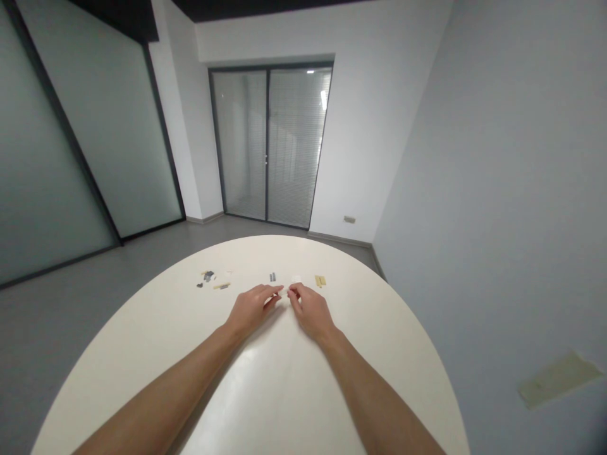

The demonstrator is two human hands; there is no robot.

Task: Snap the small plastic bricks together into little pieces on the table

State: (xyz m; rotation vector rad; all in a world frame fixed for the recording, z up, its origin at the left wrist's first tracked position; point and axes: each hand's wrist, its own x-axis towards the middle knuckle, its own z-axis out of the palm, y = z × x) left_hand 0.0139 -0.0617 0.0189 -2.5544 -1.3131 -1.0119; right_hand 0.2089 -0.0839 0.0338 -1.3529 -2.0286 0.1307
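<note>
My left hand (pixel 253 308) and my right hand (pixel 312 309) meet over the middle of the round white table (pixel 246 404). Their fingers are closed in pinches, thumbs below the forefingers. Between the fingertips is a small white piece (pixel 284 292), mostly hidden and too small to make out its kind. Just beyond the hands lie small grey pieces (pixel 272 277) in a pair of short rows and a flat white piece (pixel 296 279). Right of them are yellow pieces (pixel 320 280) set close together.
On the table's left lies a loose scatter of dark grey and pale pieces (pixel 208 276), with a yellow and grey strip (pixel 221 286) nearer me. A grey-white wall (pixel 497 189) stands close on the right. Glass doors (pixel 270 145) are behind the table.
</note>
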